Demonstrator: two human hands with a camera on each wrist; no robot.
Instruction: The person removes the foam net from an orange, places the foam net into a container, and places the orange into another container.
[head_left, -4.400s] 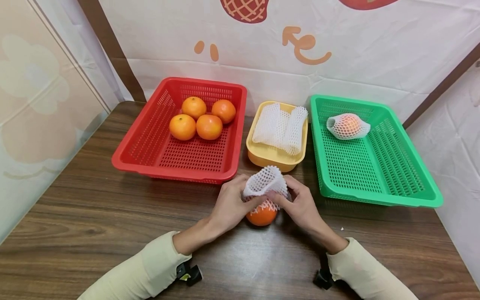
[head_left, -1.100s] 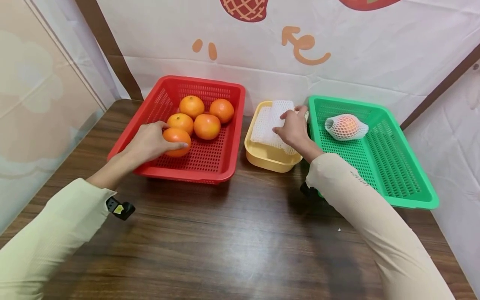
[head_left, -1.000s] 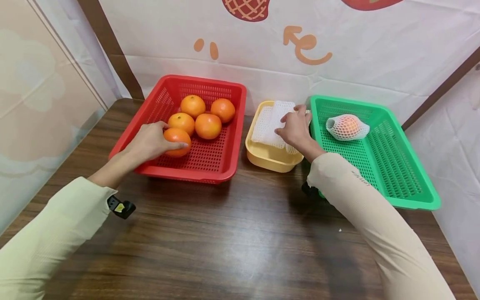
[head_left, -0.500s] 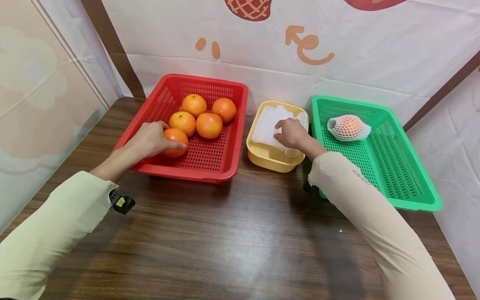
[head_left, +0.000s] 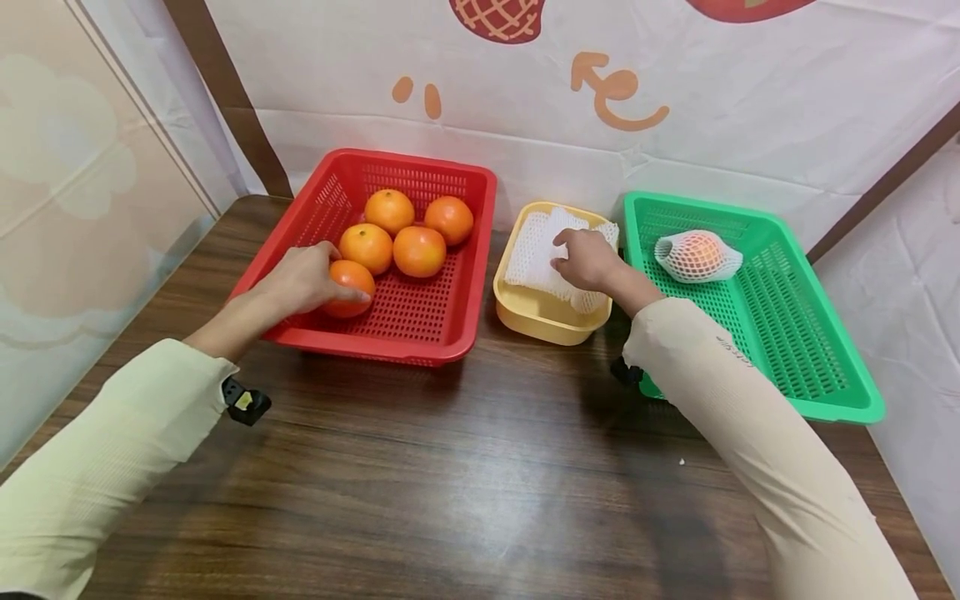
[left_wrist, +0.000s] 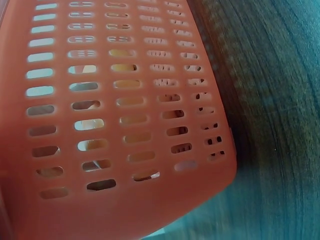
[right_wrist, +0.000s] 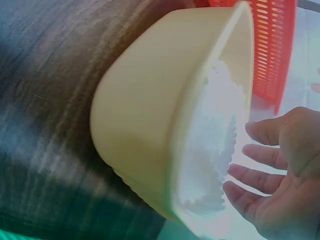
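Note:
My left hand (head_left: pixel 303 279) reaches over the near left side of the red basket (head_left: pixel 468 321) and grips an orange (head_left: pixel 349 289), thumb on its near side. Several other oranges (head_left: pixel 419 251) lie just beyond it. At the yellow tub (head_left: pixel 551 327), my right hand (head_left: pixel 590 260) is above the white foam net sleeves (head_left: pixel 536 258). The right wrist view shows that hand (right_wrist: pixel 280 175) with fingers apart and bent a little, near the net (right_wrist: pixel 212 145) and pinching nothing visible. In the left wrist view the basket wall (left_wrist: pixel 115 210) hides the left hand and its orange.
A green basket (head_left: pixel 757 333) stands right of the tub, holding one fruit in a foam net (head_left: pixel 697 256). Behind everything hangs a printed white cloth (head_left: pixel 525 125). A small white scrap (head_left: pixel 682 462) lies on the wooden table (head_left: pixel 420 483).
Both hands held a half-netted orange over the table earlier; they have since parted to the red basket and the yellow tub. During the last second, my right hand has lowered over the nets.

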